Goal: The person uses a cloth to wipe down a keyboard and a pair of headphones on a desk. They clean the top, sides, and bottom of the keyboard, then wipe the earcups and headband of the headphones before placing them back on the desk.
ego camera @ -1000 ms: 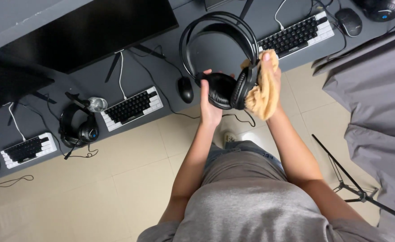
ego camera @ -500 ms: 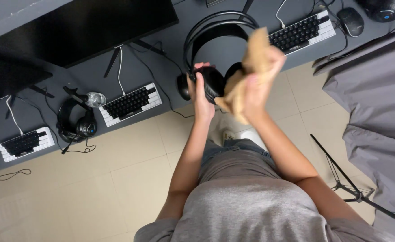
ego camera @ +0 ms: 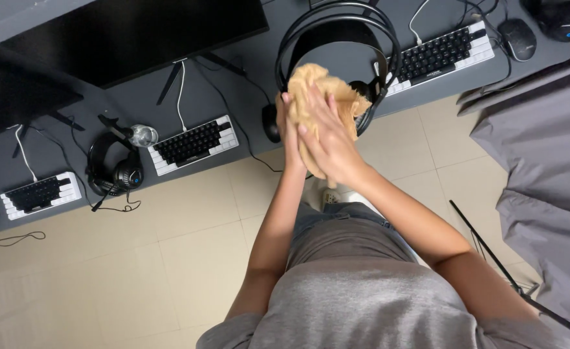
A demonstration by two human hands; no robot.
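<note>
The right hand [ego camera: 323,139] presses a tan cloth [ego camera: 320,90] flat-palmed against one ear cup of the black headset [ego camera: 336,26], held up over the grey surface [ego camera: 233,90]. The left hand [ego camera: 286,119] sits behind the cloth; its grip is hidden. Small circular strokes with firm backing would clean best.

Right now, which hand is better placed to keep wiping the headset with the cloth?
The right hand: it lies flat on the tan cloth, pressing it against the black headset. The left hand is mostly hidden behind the cloth, seemingly steadying the headset.
</note>
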